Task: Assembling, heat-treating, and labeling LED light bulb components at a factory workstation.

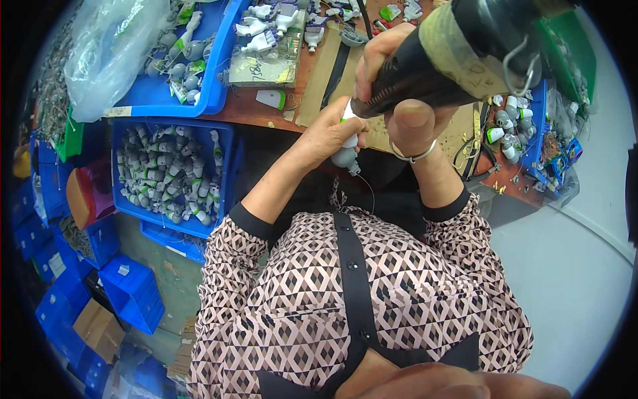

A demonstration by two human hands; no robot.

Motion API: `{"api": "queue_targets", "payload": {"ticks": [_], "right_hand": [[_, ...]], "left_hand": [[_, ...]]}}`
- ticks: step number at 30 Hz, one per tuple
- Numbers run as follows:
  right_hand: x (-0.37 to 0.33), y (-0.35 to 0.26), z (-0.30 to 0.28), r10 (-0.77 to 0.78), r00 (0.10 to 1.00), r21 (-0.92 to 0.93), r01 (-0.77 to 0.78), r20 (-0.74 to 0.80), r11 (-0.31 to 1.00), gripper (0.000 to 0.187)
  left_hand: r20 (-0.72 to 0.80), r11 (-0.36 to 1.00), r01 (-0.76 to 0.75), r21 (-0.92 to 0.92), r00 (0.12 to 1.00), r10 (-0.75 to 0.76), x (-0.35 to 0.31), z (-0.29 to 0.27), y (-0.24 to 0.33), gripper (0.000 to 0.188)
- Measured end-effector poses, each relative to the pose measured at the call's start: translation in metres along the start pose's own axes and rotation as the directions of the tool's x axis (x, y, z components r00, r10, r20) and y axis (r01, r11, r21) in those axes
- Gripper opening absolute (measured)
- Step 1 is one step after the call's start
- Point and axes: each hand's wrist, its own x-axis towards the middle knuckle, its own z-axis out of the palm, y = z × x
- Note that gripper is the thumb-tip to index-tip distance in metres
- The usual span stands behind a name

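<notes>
My left hand (pixel 323 137) is closed around a small white, green and grey plastic part (pixel 344 157). Its grey rounded end points down toward me, and a thin wire (pixel 372 194) hangs from it. My right hand (pixel 413 123) grips a black cylindrical power screwdriver (pixel 392 81), wrapped with yellowish tape and fitted with a wire hanging loop. The tool's narrow end meets the white end of the part at my left fingers; the exact contact is hidden. Beyond my left hand a loose white and green cover (pixel 270 99) lies on the table.
At left, a blue bin (pixel 232 143) holds many similar grey and white parts. Above it sits a blue tray (pixel 216 80) with parts and a clear plastic bag (pixel 109 53). White and purple pieces (pixel 262 36) lie at the back. Another blue tray (pixel 539 126) stands right.
</notes>
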Motion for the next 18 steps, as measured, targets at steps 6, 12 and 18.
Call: {"api": "queue_targets", "payload": {"ticks": [6,12,18], "right_hand": [[0.000,0.002,-0.005,-0.043,0.998,0.143,0.048,-0.037,0.989,0.070],[0.023,-0.021,-0.032,0.089,0.991,0.455,-0.035,-0.097,0.890,0.055],[-0.007,0.040,-0.117,0.116,0.992,-0.685,-0.118,-0.049,0.719,0.041]], "left_hand": [[-0.005,0.997,-0.001,-0.083,1.000,0.000,-0.002,0.005,0.004,0.020],[-0.062,0.999,-0.046,0.003,0.997,0.046,-0.010,0.012,0.009,0.036],[-0.164,0.718,-0.213,0.662,0.894,0.417,-0.035,0.025,0.019,0.042]]}}
